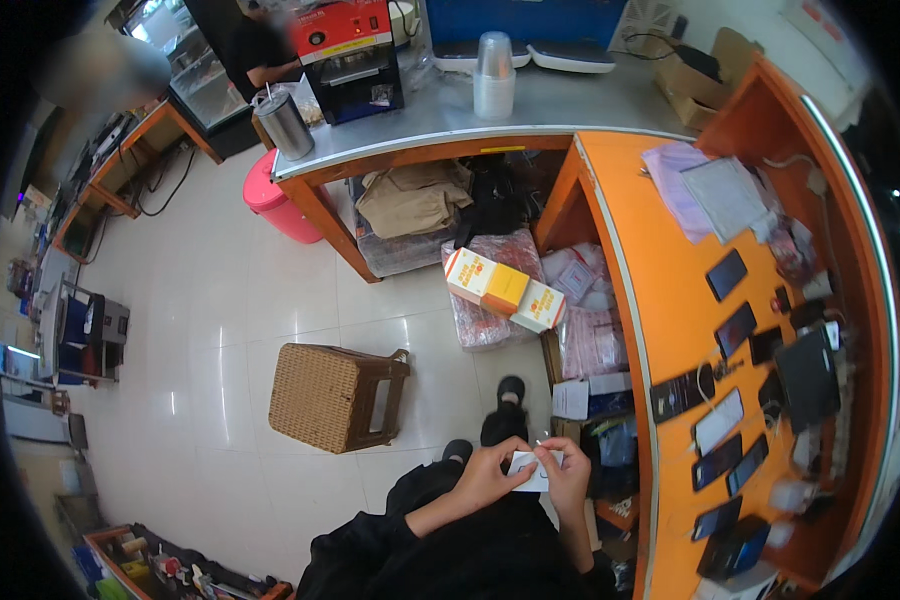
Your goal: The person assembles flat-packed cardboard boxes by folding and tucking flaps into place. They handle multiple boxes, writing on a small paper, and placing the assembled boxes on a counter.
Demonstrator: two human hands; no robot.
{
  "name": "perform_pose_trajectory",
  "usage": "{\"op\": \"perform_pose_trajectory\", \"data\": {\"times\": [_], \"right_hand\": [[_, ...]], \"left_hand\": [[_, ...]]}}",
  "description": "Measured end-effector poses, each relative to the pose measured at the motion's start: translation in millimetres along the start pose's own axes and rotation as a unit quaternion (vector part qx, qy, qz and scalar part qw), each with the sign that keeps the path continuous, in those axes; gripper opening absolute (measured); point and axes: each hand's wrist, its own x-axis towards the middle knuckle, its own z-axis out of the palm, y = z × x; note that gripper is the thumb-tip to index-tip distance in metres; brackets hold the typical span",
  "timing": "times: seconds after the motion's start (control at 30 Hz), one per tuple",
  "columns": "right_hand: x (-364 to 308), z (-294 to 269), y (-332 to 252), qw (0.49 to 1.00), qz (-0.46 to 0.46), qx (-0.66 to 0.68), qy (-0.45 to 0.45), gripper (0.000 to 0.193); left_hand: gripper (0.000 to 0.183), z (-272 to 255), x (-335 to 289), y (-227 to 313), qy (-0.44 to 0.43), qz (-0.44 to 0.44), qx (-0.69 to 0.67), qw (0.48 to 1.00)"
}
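A small white piece of paper (537,481) with a few dark marks is held in front of my body. My left hand (492,474) pinches its left side, fingers closed. My right hand (568,476) grips the opposite edge, thumb and fingers together near the top. A tiny pale bit shows between the fingertips, too small to make out. Beyond my hands, a white, orange and yellow carton (507,289) rests on a plastic-wrapped bundle (467,325).
To the right, an orange counter (610,190) carries several phones (718,424) and cables. A wicker stool (320,398) stands at left on the tiled floor. Ahead, a metal-topped counter (420,118) holds stacked plastic cups (494,80) and a steel tumbler (284,124). A pink bin (270,195) is beside it; another person (260,50) is behind.
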Motion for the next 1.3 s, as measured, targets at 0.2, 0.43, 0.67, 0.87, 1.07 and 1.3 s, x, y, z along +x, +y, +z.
{"op": "perform_pose_trajectory", "data": {"times": [0.2,0.43,0.67,0.87,1.07,1.3], "right_hand": [[146.1,-10.6,8.0,0.992,0.046,-0.066,-0.098,0.009],[281.1,-23.8,44.1,0.952,0.007,-0.262,-0.160,0.010],[390.8,-57.8,153.8,0.908,0.093,-0.375,-0.163,0.018],[441.3,-66.6,196.8,0.882,0.114,-0.375,-0.261,0.022],[465.2,-64.9,213.9,0.898,0.033,-0.361,-0.248,0.015],[473.4,-57.3,232.7,0.836,0.021,-0.500,-0.225,0.024]], "left_hand": [[0.032,-5.4,110.3,-32.5,-0.016,-0.032,0.029,0.999],[0.041,-15.3,244.9,-121.7,0.175,-0.067,0.118,0.975],[0.069,-7.6,375.4,-222.6,0.125,-0.050,0.377,0.916],[0.086,-4.4,406.8,-278.9,0.041,-0.118,0.426,0.896],[0.092,-0.6,409.1,-293.4,0.050,-0.102,0.430,0.895],[0.091,-1.6,411.4,-288.8,0.038,-0.113,0.440,0.890]]}}
